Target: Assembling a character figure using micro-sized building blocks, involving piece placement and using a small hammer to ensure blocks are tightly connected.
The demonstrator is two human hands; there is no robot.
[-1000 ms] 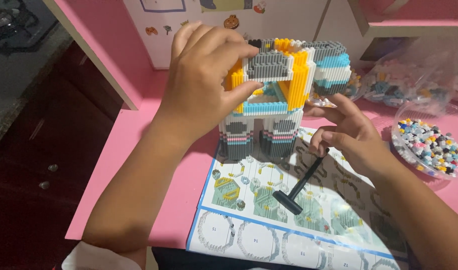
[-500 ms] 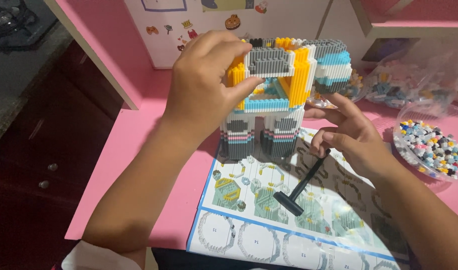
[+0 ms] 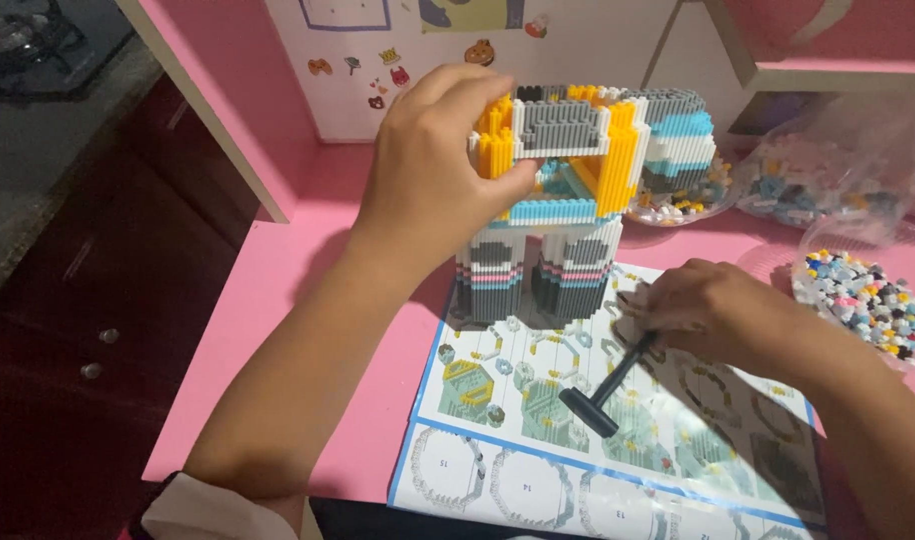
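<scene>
Tall multicoloured micro-brick model (image 3: 568, 210) upright on pink desk (image 3: 278, 330), at instruction sheet's (image 3: 598, 440) top edge | left hand (image 3: 433, 175) fingers clasped around yellow-grey upper block | right hand (image 3: 713, 310) closed on small black plastic hammer (image 3: 608, 385) over sheet | loose-brick tub (image 3: 863, 295) at right

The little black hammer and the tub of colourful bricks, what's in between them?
In the head view, the right hand gripping the black hammer lies between, with its forearm over the instruction sheet, then pink desk before the tub of bricks.
</scene>
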